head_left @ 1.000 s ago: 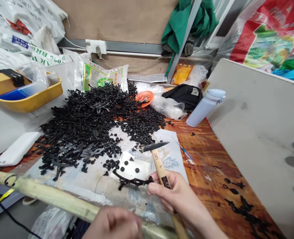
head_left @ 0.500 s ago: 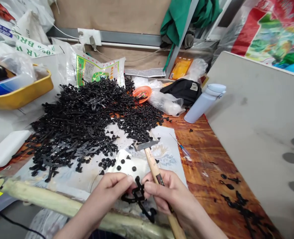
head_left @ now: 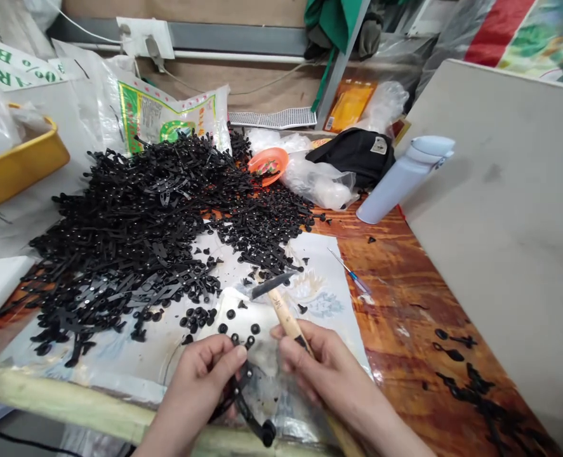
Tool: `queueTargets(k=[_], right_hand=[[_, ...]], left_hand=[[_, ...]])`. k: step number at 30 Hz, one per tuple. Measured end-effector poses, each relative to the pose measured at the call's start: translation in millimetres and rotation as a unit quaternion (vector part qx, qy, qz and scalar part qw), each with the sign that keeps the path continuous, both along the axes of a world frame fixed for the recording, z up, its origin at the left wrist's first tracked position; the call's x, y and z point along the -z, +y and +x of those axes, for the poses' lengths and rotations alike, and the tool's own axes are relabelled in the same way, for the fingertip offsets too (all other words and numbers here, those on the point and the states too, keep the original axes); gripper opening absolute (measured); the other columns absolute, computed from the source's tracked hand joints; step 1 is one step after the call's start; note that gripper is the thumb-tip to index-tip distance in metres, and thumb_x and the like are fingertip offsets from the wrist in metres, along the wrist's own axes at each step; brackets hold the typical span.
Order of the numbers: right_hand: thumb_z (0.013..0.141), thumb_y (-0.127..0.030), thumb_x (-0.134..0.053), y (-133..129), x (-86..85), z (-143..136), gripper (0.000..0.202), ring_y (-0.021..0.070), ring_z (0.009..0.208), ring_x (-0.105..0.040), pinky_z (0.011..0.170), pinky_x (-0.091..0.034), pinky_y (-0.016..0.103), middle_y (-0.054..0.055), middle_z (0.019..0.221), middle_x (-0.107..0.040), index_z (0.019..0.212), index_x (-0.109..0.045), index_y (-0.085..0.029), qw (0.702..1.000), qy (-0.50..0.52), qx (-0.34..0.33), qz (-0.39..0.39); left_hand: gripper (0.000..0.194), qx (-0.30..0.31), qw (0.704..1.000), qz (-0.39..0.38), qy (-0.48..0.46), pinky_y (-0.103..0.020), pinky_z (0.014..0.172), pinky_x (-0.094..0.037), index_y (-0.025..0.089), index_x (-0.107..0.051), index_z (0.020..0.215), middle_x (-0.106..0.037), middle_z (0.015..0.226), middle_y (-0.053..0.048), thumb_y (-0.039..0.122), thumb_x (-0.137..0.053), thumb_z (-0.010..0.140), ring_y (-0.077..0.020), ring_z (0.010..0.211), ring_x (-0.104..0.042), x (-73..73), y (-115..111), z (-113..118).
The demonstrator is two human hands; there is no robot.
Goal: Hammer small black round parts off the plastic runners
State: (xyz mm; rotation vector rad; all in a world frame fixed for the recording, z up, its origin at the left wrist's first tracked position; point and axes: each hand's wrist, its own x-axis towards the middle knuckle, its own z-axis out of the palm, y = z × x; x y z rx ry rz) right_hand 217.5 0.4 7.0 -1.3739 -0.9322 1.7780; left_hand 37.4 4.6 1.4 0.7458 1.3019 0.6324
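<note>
My left hand [head_left: 205,374] pinches a black jointed plastic part [head_left: 245,400], its arms hanging below my fingers and two small round ends poking up past the thumb. My right hand [head_left: 324,368] is closed around the wooden handle of a hammer [head_left: 284,314], whose metal head points away from me over a white pad [head_left: 257,311]. Several small black round caps [head_left: 255,329] lie on that pad, just beyond my left fingertips. A large heap of black plastic parts [head_left: 133,216] spreads over the sheet behind my hands.
A thin screwdriver [head_left: 352,273] lies right of the sheet. Loose black parts [head_left: 481,393] sit on the wooden table at right, beside a grey panel [head_left: 504,190]. Behind are a light blue bottle [head_left: 400,184], an orange dish [head_left: 268,166] and a black pouch [head_left: 352,155]; a yellow bin [head_left: 21,168] stands left.
My hands have moved apart; the right one no longer touches the black part. My left hand has drawn the part left and lower. The view has shifted slightly.
</note>
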Motion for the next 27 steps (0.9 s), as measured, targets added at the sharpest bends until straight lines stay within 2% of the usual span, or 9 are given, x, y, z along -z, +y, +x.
queueTargets(k=[4, 8, 11, 14, 19, 27], right_hand=[[0.079, -0.066, -0.052, -5.8, 9.1, 13.4, 0.050, 0.0039, 0.038, -0.033, 0.033, -0.023, 0.017, -0.006, 0.059, -0.046, 0.089, -0.056, -0.017, 0.999, -0.021, 0.040, -0.012], [0.074, -0.069, -0.055, -8.9, 21.0, 16.8, 0.054, 0.0041, 0.037, -0.031, 0.032, -0.022, 0.017, -0.007, 0.056, -0.043, 0.087, -0.055, -0.017, 0.998, -0.015, 0.049, -0.034], [0.070, -0.073, -0.055, -8.1, 26.0, 16.7, 0.057, 0.0037, 0.036, -0.029, 0.032, -0.021, 0.017, -0.008, 0.055, -0.042, 0.086, -0.054, -0.018, 0.997, 0.001, 0.059, -0.043], [0.067, -0.074, -0.057, -6.8, 26.6, 18.2, 0.059, 0.0040, 0.037, -0.030, 0.032, -0.021, 0.018, -0.008, 0.054, -0.043, 0.084, -0.054, -0.018, 0.996, 0.016, 0.066, -0.054], [0.066, -0.073, -0.060, -6.6, 25.4, 21.7, 0.058, 0.0040, 0.037, -0.029, 0.032, -0.020, 0.018, -0.008, 0.054, -0.043, 0.085, -0.055, -0.018, 0.994, 0.044, 0.076, -0.062], [0.071, -0.068, -0.058, -9.5, 25.7, 23.4, 0.051, 0.0043, 0.037, -0.031, 0.032, -0.021, 0.018, -0.008, 0.054, -0.043, 0.082, -0.053, -0.018, 0.995, 0.041, 0.080, -0.048]], left_hand=[[0.043, -0.029, 0.999, -0.026, 0.021, -0.018, 0.030, -0.033, 0.020, -0.046, 0.051, -0.036, 0.036, 0.009, 0.053, -0.070, 0.065, -0.0055, 0.030, -0.029, 6.5, 4.7, 4.4], [0.043, -0.064, 0.997, -0.009, 0.038, -0.018, 0.030, -0.036, 0.020, -0.046, 0.050, -0.031, 0.034, 0.011, 0.050, -0.073, 0.062, -0.0045, 0.031, -0.025, 1.6, 11.4, 14.4], [0.045, -0.072, 0.996, -0.011, 0.050, -0.017, 0.030, -0.033, 0.019, -0.046, 0.049, -0.031, 0.034, 0.011, 0.051, -0.075, 0.059, -0.0035, 0.030, -0.025, -1.3, 13.5, 20.2], [0.044, -0.068, 0.995, -0.026, 0.062, -0.014, 0.031, -0.026, 0.018, -0.047, 0.051, -0.034, 0.033, 0.010, 0.051, -0.075, 0.060, -0.0028, 0.028, -0.028, 1.4, 12.3, 20.7], [0.042, -0.054, 0.995, -0.031, 0.080, -0.014, 0.032, -0.016, 0.017, -0.048, 0.055, -0.042, 0.034, 0.008, 0.050, -0.072, 0.065, -0.0057, 0.026, -0.042, 8.3, 9.9, 16.7], [0.037, -0.089, 0.993, -0.041, 0.063, -0.016, 0.033, -0.029, 0.018, -0.052, 0.058, -0.052, 0.042, 0.006, 0.046, -0.075, 0.063, -0.0061, 0.029, -0.043, 6.0, 8.9, 16.7]])
